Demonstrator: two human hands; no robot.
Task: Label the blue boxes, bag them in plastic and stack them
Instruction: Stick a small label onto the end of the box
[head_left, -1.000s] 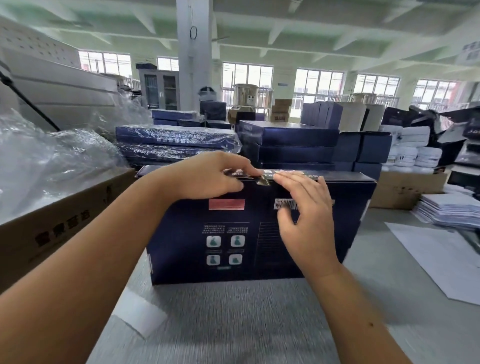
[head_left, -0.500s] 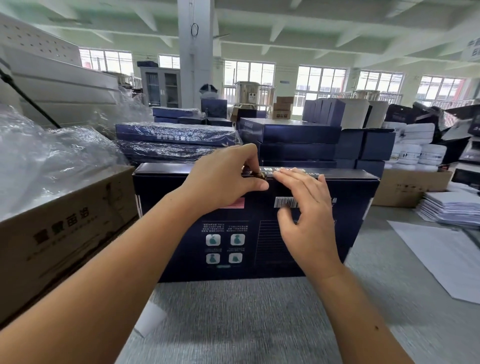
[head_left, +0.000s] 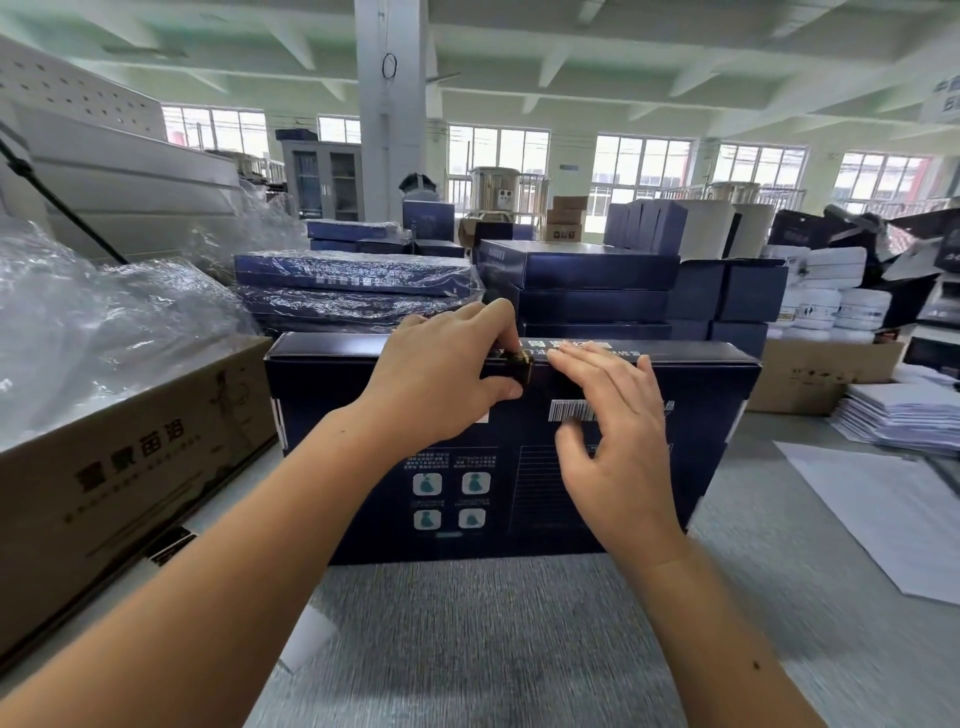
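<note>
Label (head_left: 521, 362) stays pinched; left hand (head_left: 445, 382) shifted right.

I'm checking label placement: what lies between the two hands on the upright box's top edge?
Head view: a small dark label, pinched by the left hand, lies over the edge of the blue box beside the right hand.

Matt dark-blue card box (head_left: 363, 467), grey woven table (head_left: 493, 649), crinkled glossy plastic wrap (head_left: 104, 322).
</note>
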